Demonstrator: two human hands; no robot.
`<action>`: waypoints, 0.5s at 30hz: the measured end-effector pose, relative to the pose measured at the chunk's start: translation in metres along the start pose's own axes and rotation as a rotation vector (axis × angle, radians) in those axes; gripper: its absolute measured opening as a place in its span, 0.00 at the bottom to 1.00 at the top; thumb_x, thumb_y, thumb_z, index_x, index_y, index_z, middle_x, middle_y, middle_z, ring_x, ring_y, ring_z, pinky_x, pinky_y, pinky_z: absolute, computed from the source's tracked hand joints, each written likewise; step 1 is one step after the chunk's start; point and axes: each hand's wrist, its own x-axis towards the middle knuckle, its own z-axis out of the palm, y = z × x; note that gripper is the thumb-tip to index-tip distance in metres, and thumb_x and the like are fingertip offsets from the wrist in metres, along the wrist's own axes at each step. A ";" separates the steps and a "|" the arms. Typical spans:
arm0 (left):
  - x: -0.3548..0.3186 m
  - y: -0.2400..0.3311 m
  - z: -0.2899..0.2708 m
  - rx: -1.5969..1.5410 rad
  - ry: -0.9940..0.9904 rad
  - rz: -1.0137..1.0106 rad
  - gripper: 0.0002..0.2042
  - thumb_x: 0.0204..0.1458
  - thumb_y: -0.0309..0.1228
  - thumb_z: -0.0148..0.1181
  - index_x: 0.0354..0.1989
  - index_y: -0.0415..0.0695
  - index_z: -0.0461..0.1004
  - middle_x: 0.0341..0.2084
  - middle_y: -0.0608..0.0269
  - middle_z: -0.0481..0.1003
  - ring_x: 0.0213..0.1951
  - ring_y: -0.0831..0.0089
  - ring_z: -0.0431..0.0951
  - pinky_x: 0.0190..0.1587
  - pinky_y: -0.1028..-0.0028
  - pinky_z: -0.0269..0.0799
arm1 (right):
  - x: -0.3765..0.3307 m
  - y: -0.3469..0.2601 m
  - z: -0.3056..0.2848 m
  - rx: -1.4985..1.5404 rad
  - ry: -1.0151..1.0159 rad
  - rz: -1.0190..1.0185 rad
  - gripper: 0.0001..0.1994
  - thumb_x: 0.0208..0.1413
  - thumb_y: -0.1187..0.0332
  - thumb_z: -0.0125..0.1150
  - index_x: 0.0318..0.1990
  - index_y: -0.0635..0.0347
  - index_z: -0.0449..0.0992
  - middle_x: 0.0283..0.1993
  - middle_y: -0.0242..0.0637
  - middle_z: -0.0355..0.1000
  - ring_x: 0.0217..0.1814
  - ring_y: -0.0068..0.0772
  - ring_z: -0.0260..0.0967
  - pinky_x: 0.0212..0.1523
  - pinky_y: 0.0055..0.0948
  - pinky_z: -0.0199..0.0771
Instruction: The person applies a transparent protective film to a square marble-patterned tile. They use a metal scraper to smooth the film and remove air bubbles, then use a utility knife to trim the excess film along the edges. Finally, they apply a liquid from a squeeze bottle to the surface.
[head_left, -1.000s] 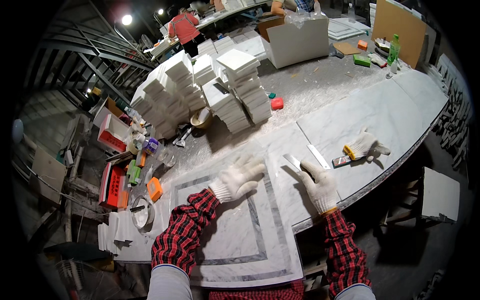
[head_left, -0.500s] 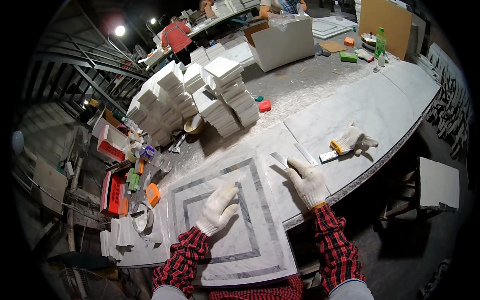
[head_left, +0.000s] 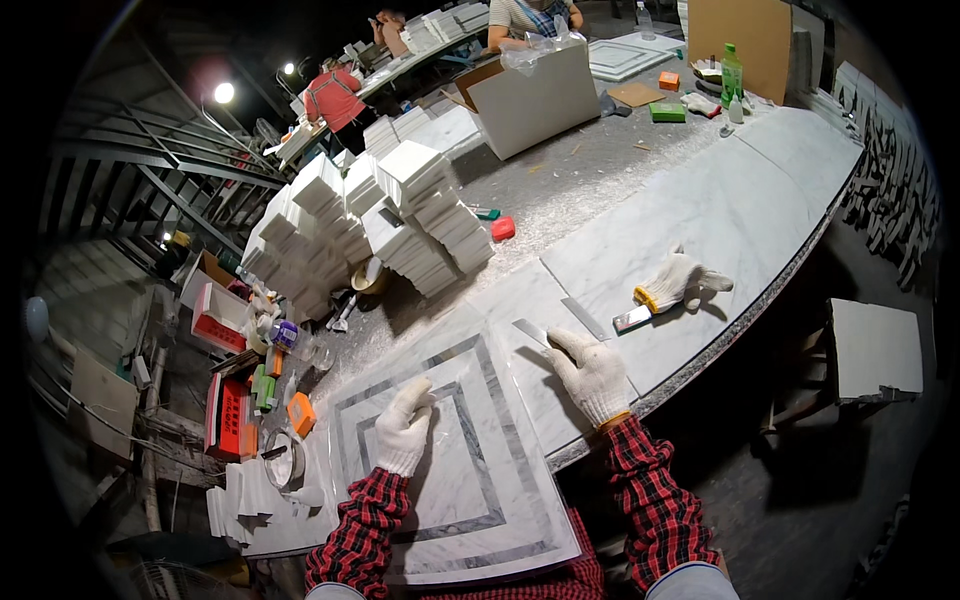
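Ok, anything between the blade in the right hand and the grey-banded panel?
Nothing visible stands between the blade and the panel. A narrow strip lies to the blade's right; the left hand is over the panel.

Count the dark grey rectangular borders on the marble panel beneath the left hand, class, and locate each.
2 on the marble panel: the outer border, nearer its edge, and the inner border, nested inside. The left hand and plaid sleeve hide parts of the panel.
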 end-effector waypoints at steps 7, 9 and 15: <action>0.006 -0.001 -0.007 -0.019 0.049 -0.012 0.21 0.51 0.15 0.62 0.56 0.38 0.76 0.45 0.57 0.81 0.42 0.73 0.83 0.48 0.75 0.79 | 0.000 0.012 0.007 0.093 0.034 -0.001 0.17 0.62 0.59 0.62 0.54 0.57 0.80 0.44 0.49 0.80 0.46 0.49 0.78 0.46 0.38 0.76; 0.001 0.022 -0.009 -0.129 0.054 -0.158 0.19 0.51 0.19 0.65 0.54 0.39 0.78 0.48 0.57 0.80 0.40 0.72 0.84 0.43 0.74 0.81 | -0.001 0.007 0.008 0.141 0.019 -0.004 0.16 0.61 0.64 0.61 0.52 0.62 0.80 0.42 0.51 0.79 0.43 0.47 0.78 0.44 0.35 0.76; -0.020 0.027 -0.021 -0.216 -0.024 -0.151 0.17 0.54 0.32 0.67 0.52 0.42 0.78 0.45 0.53 0.79 0.40 0.65 0.84 0.41 0.69 0.81 | 0.001 0.019 0.013 0.132 0.021 -0.072 0.16 0.60 0.71 0.62 0.53 0.70 0.78 0.47 0.47 0.80 0.48 0.33 0.76 0.49 0.29 0.74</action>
